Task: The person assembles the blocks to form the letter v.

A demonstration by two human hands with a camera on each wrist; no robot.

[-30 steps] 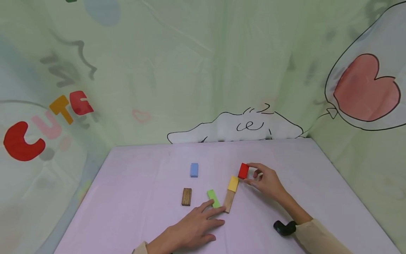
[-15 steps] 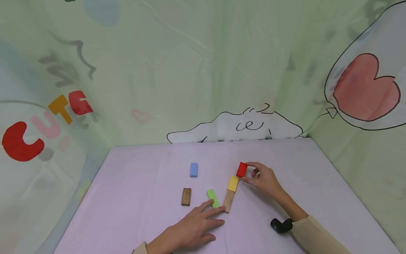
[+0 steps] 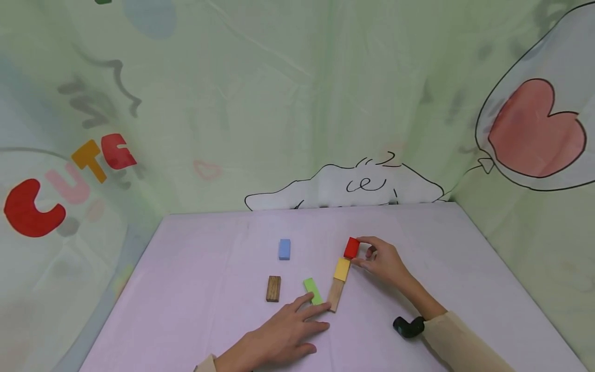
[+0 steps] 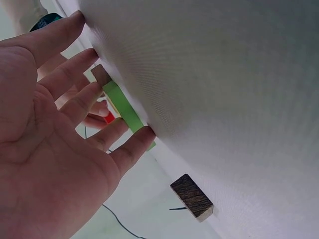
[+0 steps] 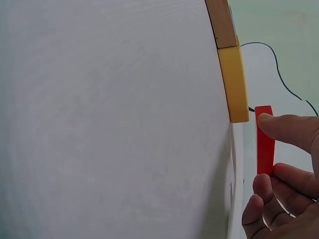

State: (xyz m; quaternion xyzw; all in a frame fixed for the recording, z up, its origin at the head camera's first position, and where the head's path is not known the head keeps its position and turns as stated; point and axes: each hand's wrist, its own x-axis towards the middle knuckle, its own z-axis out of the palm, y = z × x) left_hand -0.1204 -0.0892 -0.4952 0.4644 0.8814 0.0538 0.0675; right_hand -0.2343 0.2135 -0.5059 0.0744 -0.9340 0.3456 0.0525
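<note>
My right hand (image 3: 378, 261) pinches a red block (image 3: 351, 248) between thumb and fingers, just past the far end of a yellow block (image 3: 342, 268). In the right wrist view the red block (image 5: 264, 140) hangs slightly off the table, close to the yellow block (image 5: 235, 82). The yellow block lies end to end with a light wooden block (image 3: 335, 294). My left hand (image 3: 283, 330) lies flat on the pink table (image 3: 195, 310), its fingers straight. Its fingertips (image 4: 144, 134) touch the near end of a green block (image 3: 313, 290) and reach the wooden block.
A dark brown block (image 3: 273, 288) and a blue block (image 3: 284, 249) lie apart to the left. A black wrist camera (image 3: 408, 326) sits on my right forearm. Printed green curtains enclose the table at the back and on both sides.
My right hand has carried the red block a little to the left, closer to the far end of the yellow block. The left hand has stayed still.
</note>
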